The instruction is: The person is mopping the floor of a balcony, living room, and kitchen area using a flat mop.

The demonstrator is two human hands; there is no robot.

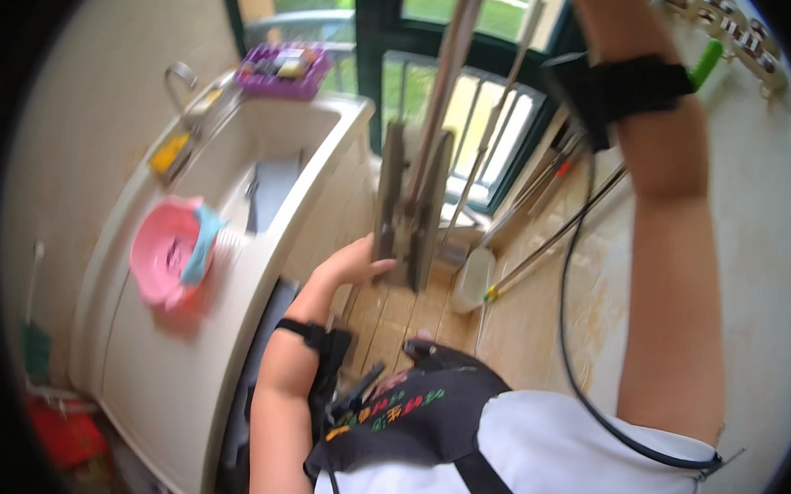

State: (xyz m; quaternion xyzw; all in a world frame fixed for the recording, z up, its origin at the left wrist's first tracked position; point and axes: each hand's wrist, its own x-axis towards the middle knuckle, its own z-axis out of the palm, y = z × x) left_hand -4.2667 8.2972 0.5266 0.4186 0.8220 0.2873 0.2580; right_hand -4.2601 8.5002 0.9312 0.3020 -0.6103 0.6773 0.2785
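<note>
My left hand (357, 261) grips the lower left edge of a grey flat mop head (405, 239), thumb on the near face and the other fingers mostly hidden behind it. The mop head is held upright and broadside to me, above the floor. Its metal pole (447, 80) rises from the middle and runs out past the top of the view. My right arm (676, 262) is stretched upward with a black band round it; the right hand lies beyond the upper edge, so its grip is hidden.
At left stands a white sink (275, 241) with a pink basin (170, 251) on its ledge and a purple basket (284, 69) at its far end. Long poles (501, 109) lean by the window, near a pale bucket (475, 278). A wall rises at right.
</note>
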